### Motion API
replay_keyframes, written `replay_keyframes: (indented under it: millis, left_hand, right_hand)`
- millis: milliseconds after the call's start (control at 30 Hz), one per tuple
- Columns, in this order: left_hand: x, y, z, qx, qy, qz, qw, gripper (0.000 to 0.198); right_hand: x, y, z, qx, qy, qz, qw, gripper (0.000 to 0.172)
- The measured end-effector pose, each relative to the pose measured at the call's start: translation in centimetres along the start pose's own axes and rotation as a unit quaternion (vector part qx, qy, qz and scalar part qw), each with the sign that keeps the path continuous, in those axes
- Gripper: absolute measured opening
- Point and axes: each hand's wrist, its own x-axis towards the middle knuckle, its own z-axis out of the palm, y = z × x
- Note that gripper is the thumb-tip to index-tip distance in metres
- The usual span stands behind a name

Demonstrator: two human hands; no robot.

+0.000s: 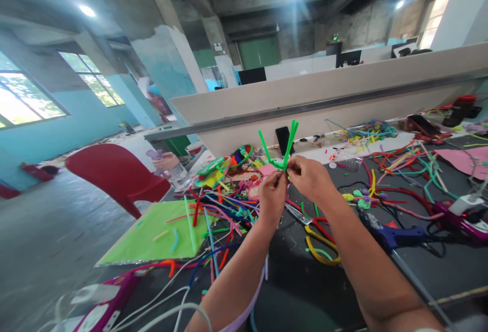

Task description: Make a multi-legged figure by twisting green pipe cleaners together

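My left hand (273, 197) and my right hand (308, 177) meet above the middle of the dark table. Both pinch the base of a bright green pipe-cleaner piece (290, 145), whose stems point upward, one leaning left and the others close together at the right. The fingertips hide the spot where the stems join. Scissors (320, 243) with yellow handles lie below my right hand. Many colored pipe cleaners (229, 209) are heaped to the left of my left hand.
A green sheet (152, 235) covers the table's left corner, near a red chair (114, 172). A blue glue gun (400, 235) and a purple power strip (463, 220) are at right. Behind stand a phone (283, 140) and a partition (324, 95). White cables cross the lower left.
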Motion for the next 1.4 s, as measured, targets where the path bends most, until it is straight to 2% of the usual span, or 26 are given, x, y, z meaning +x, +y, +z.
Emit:
replay_keyframes:
  millis: [167, 367, 500, 733, 900, 1000, 1067, 1267, 1400]
  left_hand:
    - [-0.2, -0.1, 0.0, 0.033, -0.015, 0.023, 0.999, 0.03]
    - [-0.4, -0.4, 0.2, 0.059, -0.016, 0.043, 0.997, 0.032]
    - [-0.5, -0.6, 0.2, 0.066, -0.024, 0.041, 0.997, 0.032]
    - [-0.5, -1.0, 0.3, 0.097, 0.014, 0.059, 0.993, 0.031]
    - [-0.5, -0.7, 0.2, 0.098, 0.06, 0.043, 0.992, 0.031]
    - [-0.4, -0.4, 0.1, 0.063, 0.055, 0.016, 0.996, 0.036]
    - [-0.2, -0.3, 0.0, 0.038, 0.039, -0.001, 0.998, 0.033]
    - [0.0, -0.7, -0.1, -0.021, 0.009, -0.052, 0.998, 0.023]
    - [0.2, -0.6, -0.1, -0.125, -0.02, -0.122, 0.984, 0.022]
  right_hand:
    - [0.2, 0.6, -0.4, 0.046, -0.029, -0.011, 0.998, 0.02]
    - [0.1, 1.3, -0.7, -0.016, -0.041, -0.042, 0.998, 0.016]
    - [0.1, 1.7, -0.8, 0.002, -0.061, -0.06, 0.996, 0.015]
    - [0.3, 1.2, -0.5, -0.025, -0.028, -0.031, 0.999, 0.011]
    - [0.4, 1.1, 0.8, 0.082, -0.019, -0.005, 0.996, 0.014]
    - [0.6, 1.4, 1.3, 0.138, -0.013, 0.0, 0.99, 0.013]
    - [0.7, 1.8, 1.3, 0.144, -0.014, -0.02, 0.989, 0.013]
    - [1.0, 3.0, 0.3, 0.099, -0.007, -0.139, 0.985, 0.016]
    - [1.1, 3.8, -0.3, 0.132, -0.049, -0.19, 0.972, 0.022]
